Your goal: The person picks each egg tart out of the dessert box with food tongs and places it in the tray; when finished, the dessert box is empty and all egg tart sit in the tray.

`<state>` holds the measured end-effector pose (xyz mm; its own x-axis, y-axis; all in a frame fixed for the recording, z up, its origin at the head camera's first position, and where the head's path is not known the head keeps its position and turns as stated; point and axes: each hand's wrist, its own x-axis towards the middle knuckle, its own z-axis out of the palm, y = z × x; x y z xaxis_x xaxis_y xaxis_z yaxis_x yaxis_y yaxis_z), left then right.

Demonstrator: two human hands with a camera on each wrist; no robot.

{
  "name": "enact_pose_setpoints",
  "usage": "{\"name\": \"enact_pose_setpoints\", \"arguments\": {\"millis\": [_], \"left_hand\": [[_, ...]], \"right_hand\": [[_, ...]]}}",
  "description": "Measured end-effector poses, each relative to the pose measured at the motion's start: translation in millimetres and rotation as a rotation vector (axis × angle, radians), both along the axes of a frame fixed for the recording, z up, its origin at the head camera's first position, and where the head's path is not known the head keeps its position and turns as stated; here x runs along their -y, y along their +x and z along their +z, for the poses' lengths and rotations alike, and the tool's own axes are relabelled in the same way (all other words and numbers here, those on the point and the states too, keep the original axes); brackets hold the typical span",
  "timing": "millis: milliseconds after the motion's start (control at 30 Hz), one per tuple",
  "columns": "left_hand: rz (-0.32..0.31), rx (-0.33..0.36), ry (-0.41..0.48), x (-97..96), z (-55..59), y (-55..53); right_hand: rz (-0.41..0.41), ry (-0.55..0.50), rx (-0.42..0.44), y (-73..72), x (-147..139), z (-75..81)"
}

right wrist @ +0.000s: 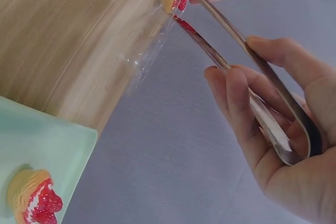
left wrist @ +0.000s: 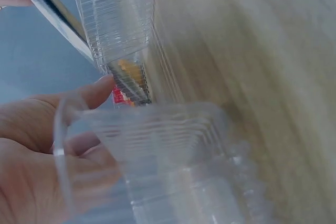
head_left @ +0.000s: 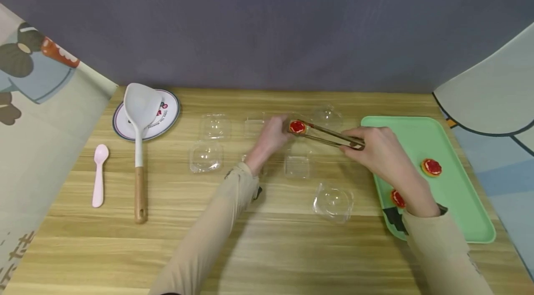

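Observation:
My right hand (head_left: 377,149) grips metal tongs (head_left: 333,135), seen closely in the right wrist view. Between the tong tips is a small tart with a red topping (head_left: 297,127), at a clear plastic container (left wrist: 113,19). My left hand (head_left: 273,135) pinches the edge of this container; its fingertips are partly hidden. Another clear container (left wrist: 173,156) fills the foreground of the left wrist view. On the green tray (head_left: 404,135), beneath my right forearm, lie one tart (head_left: 431,167) and a second tart (head_left: 398,198), partly covered by the wrist.
Several other clear containers stand about the wooden table (head_left: 267,248), including one nearer the front (head_left: 333,202). At left a white turner (head_left: 139,146) with a wooden handle lies across a plate (head_left: 171,114), beside a pink spoon (head_left: 98,176). A grey partition (head_left: 267,26) rises behind.

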<state>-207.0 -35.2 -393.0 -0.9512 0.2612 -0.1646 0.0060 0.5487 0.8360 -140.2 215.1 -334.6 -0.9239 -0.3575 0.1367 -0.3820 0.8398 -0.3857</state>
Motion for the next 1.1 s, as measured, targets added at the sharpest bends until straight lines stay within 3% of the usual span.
{"name": "enact_pose_setpoints", "arguments": {"millis": [700,1100], "left_hand": [[0.002,-0.085,-0.047,1.2,-4.2,-0.3],[0.025,-0.094,-0.095,3.3,-1.9,1.5]], "right_hand": [[0.014,-0.065,-0.008,0.2,3,-10.7],[-0.056,-0.127,-0.013,5.0,1,-11.2]]}}
